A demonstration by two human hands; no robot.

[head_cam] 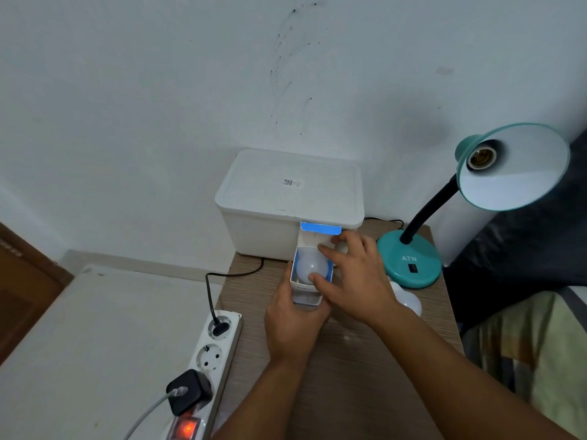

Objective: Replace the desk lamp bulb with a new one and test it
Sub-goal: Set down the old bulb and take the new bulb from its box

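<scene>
White wall stands behind a small wooden bench (349, 360) beside a bed. On the bench are a white storage box (286, 201), a teal desk lamp (413, 262) and a power strip (209, 360) with a red glowing switch.

The lamp shade (514, 166) tips toward us, and its socket (480, 157) has no bulb in it. An old bulb (409, 301) lies on the bench by the lamp base, partly hidden by the right arm.

So the step now looks like taking the new bulb (311, 265) out of its carton (309, 292). The left hand (292, 322) wraps its grip around the carton's lower part. The right hand (355, 277) pinches the bulb's round top with thumb and finger.

The carton stands nearly upright with its flap open. The bulb's long line runs down into the carton, round end up, screw end hidden below.

Next, I think the bulb needs a straight, gentle pull upward, then a turn so the screw end faces the socket.
</scene>
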